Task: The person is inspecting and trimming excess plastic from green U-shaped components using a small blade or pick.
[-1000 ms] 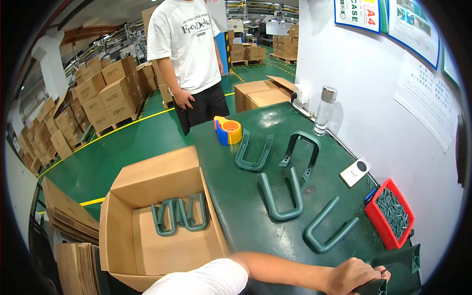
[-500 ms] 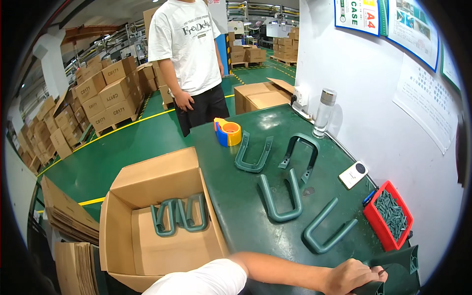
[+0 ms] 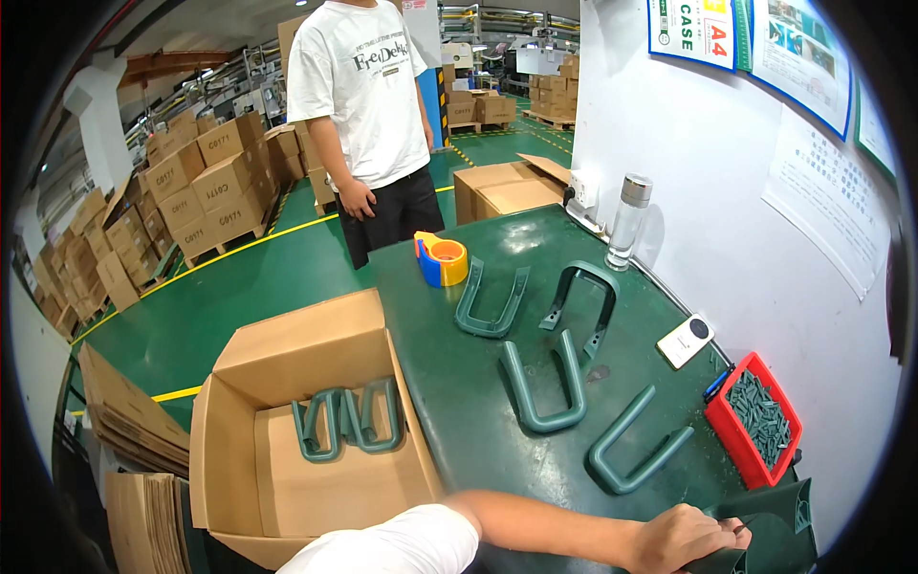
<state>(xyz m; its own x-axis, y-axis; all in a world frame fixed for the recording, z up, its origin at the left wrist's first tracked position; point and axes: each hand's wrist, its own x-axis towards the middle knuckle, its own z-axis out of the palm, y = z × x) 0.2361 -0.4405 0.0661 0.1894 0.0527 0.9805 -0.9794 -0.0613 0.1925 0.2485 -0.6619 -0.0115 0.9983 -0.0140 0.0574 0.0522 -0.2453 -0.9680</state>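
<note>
My left arm reaches across the table to the lower right. There my left hand [image 3: 681, 538] is closed on a dark green plastic part [image 3: 765, 507], whose hollow end shows; the lower rim of the picture cuts it off. My right hand is out of sight. On the table lie several green U-shaped handles: one [image 3: 626, 454] nearest my hand, one [image 3: 550, 407] beyond it, one [image 3: 492, 311] farther left, and one [image 3: 588, 287] at the far right with its hollow side showing. Several more such handles [image 3: 330, 430] lie in the open cardboard box [image 3: 306, 497] at the left.
A red bin [image 3: 765, 469] of small green pieces stands at the table's right edge, near a white-and-black device [image 3: 686, 342]. A clear bottle [image 3: 628, 225] and a tape dispenser [image 3: 442, 260] stand farther back. A person [image 3: 368, 124] stands beyond the table. Flattened cartons [image 3: 134, 421] lean left.
The view has shifted very slightly. My left hand keeps its grip at the lower right, and the handles on the table and in the box lie as before.
</note>
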